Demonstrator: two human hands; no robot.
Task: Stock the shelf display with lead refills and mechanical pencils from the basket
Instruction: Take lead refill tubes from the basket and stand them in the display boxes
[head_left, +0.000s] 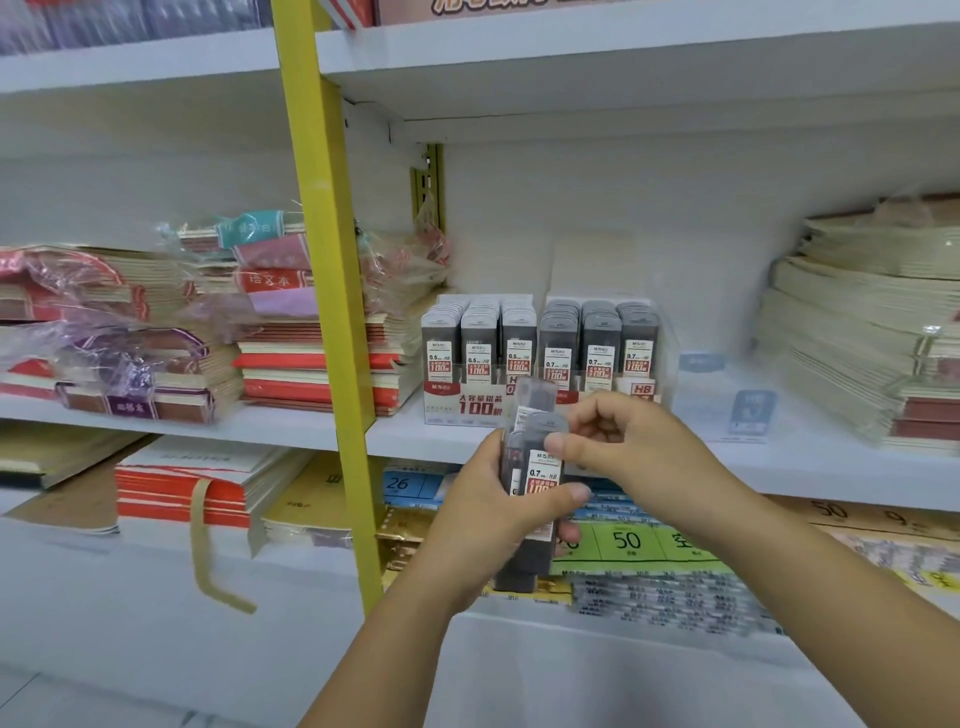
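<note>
Left hand (480, 512) wrapped round refill packs (530, 499), right hand (618, 441) pinching the top pack, just before the shelf (810, 457) display (540, 358).

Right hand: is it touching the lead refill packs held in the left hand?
Touching. Head view shows the right hand thumb pressed on the top lead refill pack.

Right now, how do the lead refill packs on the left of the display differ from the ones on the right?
The left display packs are labelled 0.5, while the right display packs read 0.7. The left packs' tops look paler grey; the right packs' tops look darker. The left hand holds a pack marked 0.7, matching the right group, not the left. Both groups stand upright in three rows in the clear display tray and carry red 100 labels.
</note>
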